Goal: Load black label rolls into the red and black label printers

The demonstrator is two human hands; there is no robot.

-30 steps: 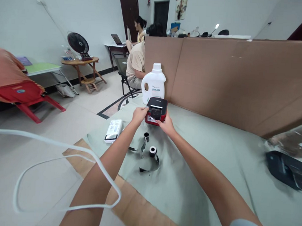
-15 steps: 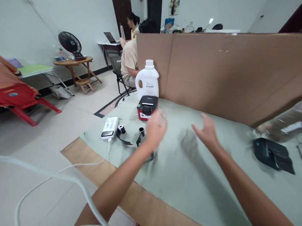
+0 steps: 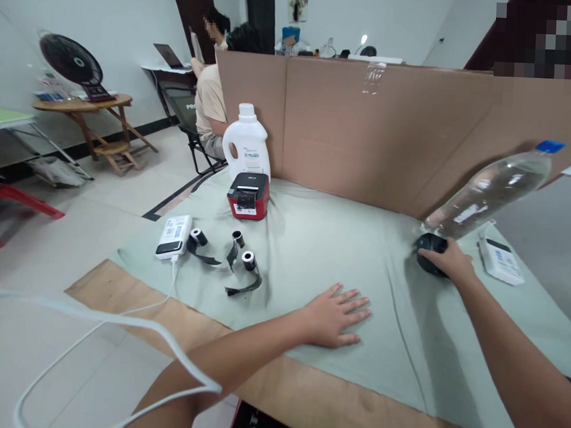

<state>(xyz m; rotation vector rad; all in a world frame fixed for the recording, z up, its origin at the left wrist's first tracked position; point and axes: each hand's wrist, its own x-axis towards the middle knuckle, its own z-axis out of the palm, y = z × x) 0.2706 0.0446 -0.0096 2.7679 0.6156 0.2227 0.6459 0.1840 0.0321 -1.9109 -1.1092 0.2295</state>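
Note:
My left hand (image 3: pixel 334 317) lies flat on the grey-green cloth (image 3: pixel 312 253), fingers spread, holding nothing. My right hand (image 3: pixel 447 259) reaches to the right and closes over a black device (image 3: pixel 428 253) lying on the cloth, just below a tilted clear plastic bottle (image 3: pixel 492 188) with a blue cap. A red and black label printer (image 3: pixel 248 195) stands at the far left of the cloth, apart from both hands. Small black rolls with loose ribbon (image 3: pixel 239 257) lie in front of it.
A white jug (image 3: pixel 246 145) stands behind the printer against a cardboard wall (image 3: pixel 388 124). A white power bank (image 3: pixel 174 235) with a white cable (image 3: pixel 120 320) lies at the cloth's left edge. A white device (image 3: pixel 501 261) sits at the right. Two people sit beyond the wall.
Both hands left the printer. The left hand came down flat on the cloth; the right hand swung right onto the black device. The view turned right.

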